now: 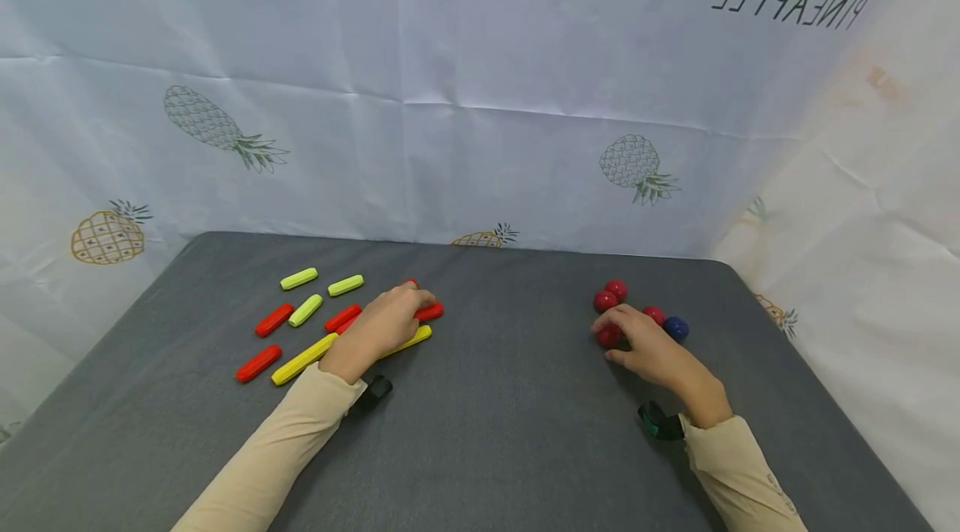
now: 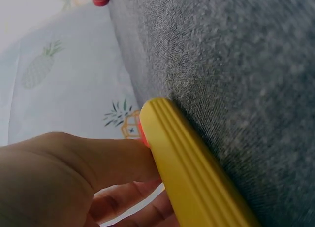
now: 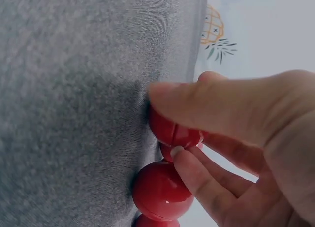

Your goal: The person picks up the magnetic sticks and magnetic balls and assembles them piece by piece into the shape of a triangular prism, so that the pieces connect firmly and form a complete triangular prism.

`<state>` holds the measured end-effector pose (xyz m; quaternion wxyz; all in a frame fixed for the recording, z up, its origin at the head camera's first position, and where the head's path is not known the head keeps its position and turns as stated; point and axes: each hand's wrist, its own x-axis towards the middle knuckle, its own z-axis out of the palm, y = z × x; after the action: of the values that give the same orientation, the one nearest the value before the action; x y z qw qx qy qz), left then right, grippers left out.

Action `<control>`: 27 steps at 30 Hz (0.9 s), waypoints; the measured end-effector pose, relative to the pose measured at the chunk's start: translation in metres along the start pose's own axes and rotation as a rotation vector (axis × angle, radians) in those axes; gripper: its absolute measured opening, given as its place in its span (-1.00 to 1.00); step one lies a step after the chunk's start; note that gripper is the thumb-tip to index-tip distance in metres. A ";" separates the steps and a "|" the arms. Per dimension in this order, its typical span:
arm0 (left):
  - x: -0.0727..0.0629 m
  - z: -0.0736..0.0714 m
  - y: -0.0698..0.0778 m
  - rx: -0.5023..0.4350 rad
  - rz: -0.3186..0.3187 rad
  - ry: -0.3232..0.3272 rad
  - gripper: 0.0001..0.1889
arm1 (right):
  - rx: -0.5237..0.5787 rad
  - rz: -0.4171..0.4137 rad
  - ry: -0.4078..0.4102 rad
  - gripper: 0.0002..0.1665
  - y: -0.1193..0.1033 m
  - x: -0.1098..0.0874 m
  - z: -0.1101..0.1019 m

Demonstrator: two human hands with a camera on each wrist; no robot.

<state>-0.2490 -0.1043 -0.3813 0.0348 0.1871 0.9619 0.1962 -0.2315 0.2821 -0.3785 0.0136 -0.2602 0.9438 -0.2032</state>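
The table's left edge [image 1: 135, 307] runs well apart from the left fingers, with bare grey cloth along it. Nearer to them, still on their left, lie two red sticks [image 1: 258, 363], three short yellow-green sticks [image 1: 306, 310] farther back, and a long yellow stick [image 1: 304, 358] pointing toward the wrist.

The left hand [image 1: 386, 323] reaches down among the sticks, a red stick [image 1: 429, 312] jutting out just right of its fingertips and another yellow stick [image 1: 412, 338] on the near side. Whether these fingers grip anything cannot be told: in the left wrist view the yellow stick hides the tip of the thumb [image 2: 133, 160], though that view shows a sliver of red behind it, and the stick's grooves.

Between the two hands' fingers the table [image 1: 502, 365] offers a wide bare stretch, back to its far edge [image 1: 517, 248].

The right hand [image 1: 652, 348] pinches a red ball [image 1: 609, 336] between thumb and fingers. Just beyond its fingertips sit two more red balls [image 1: 605, 301]; behind the knuckles are a fourth red ball [image 1: 654, 315] and a blue ball [image 1: 676, 328]. The right wrist view alone shows the seam round the pinched ball. Farther right, past open cloth, the right edge [image 1: 832, 403] slants away.
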 end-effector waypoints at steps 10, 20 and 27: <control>0.002 0.002 0.001 -0.003 -0.010 0.012 -0.75 | -0.014 -0.040 0.040 -0.65 -0.004 0.001 0.002; 0.002 0.003 0.003 0.016 0.007 0.039 -0.75 | -0.011 -0.040 0.044 -0.59 -0.011 0.002 0.007; 0.001 0.004 0.011 0.023 0.059 0.059 -0.79 | 0.004 -0.044 0.038 -0.58 -0.016 0.003 0.011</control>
<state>-0.2455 -0.0927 -0.3804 -0.0019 0.2100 0.9588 0.1913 -0.2250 0.2637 -0.3815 -0.0085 -0.2767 0.9376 -0.2104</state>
